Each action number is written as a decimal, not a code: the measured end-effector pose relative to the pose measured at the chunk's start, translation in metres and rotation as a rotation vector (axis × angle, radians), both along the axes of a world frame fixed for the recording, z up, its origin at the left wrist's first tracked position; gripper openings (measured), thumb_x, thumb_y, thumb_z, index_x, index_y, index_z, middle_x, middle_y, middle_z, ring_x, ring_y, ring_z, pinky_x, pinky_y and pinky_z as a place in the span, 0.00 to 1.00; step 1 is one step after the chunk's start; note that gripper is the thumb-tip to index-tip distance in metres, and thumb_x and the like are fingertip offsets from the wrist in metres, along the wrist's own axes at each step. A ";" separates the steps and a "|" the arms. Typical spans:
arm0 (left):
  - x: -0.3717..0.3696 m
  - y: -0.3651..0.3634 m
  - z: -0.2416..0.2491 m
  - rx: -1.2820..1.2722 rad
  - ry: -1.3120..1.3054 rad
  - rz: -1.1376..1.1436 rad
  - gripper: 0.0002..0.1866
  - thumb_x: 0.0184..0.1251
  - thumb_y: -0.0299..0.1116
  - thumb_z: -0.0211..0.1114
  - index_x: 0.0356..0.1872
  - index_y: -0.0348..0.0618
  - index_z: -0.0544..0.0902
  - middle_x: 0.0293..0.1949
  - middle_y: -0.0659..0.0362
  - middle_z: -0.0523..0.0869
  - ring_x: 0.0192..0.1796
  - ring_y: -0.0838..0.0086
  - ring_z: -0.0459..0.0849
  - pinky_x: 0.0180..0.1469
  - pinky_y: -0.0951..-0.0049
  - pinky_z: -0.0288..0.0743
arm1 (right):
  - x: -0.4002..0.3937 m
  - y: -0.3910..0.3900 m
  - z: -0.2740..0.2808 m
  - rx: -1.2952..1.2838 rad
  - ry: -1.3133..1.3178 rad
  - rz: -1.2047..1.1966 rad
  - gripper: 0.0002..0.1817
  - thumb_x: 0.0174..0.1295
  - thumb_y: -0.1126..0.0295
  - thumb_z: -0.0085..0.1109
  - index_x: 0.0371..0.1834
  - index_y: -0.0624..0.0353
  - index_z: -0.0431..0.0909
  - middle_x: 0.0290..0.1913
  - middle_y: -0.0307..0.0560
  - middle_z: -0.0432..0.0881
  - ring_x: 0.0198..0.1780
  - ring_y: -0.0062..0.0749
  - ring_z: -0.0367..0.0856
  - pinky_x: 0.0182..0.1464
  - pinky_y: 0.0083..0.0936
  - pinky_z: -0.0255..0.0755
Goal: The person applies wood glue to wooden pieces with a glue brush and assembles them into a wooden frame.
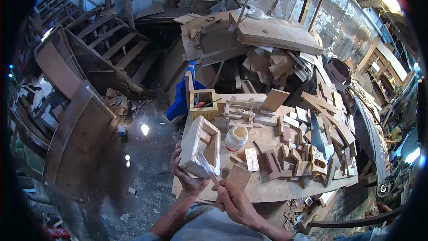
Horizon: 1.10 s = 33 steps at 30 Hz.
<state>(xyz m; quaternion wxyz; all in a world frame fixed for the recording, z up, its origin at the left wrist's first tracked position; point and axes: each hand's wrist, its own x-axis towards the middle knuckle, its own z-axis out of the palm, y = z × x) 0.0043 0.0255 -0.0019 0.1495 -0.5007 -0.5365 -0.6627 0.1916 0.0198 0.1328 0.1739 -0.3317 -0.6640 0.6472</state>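
The left hand [191,179] is gripping the small wooden box [201,146] from below, tilting it toward the brush [206,166] — the right hand [235,201] is closing around its handle, with the glue jar [236,138] just beyond.

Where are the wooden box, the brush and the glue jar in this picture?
wooden box [196,145], head view, on its pale outer side.
brush [206,166], head view, on its whitish bristle end.
glue jar [236,137], head view, on its white body.
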 end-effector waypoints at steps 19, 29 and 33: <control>-0.011 -0.022 -0.009 -0.218 -0.505 -0.230 0.63 0.48 0.49 0.87 0.75 0.38 0.49 0.67 0.49 0.64 0.71 0.60 0.68 0.64 0.58 0.79 | 0.057 0.084 0.014 0.752 -0.297 -0.389 0.14 0.75 0.69 0.61 0.58 0.63 0.83 0.30 0.49 0.82 0.33 0.29 0.81 0.39 0.28 0.75; -0.035 -0.040 -0.078 -0.315 -1.298 -0.969 0.49 0.49 0.27 0.78 0.75 0.38 0.62 0.67 0.52 0.76 0.67 0.63 0.78 0.67 0.63 0.76 | 0.048 0.176 0.005 0.959 -0.393 -0.151 0.07 0.70 0.69 0.59 0.44 0.59 0.83 0.37 0.58 0.88 0.39 0.58 0.87 0.42 0.48 0.78; -0.039 -0.036 -0.093 -0.179 -1.364 -1.145 0.48 0.47 0.25 0.72 0.76 0.38 0.64 0.69 0.52 0.76 0.69 0.59 0.78 0.71 0.60 0.73 | 0.031 0.190 0.011 1.036 -0.534 -0.077 0.06 0.67 0.69 0.61 0.41 0.58 0.85 0.39 0.57 0.89 0.40 0.56 0.88 0.43 0.48 0.79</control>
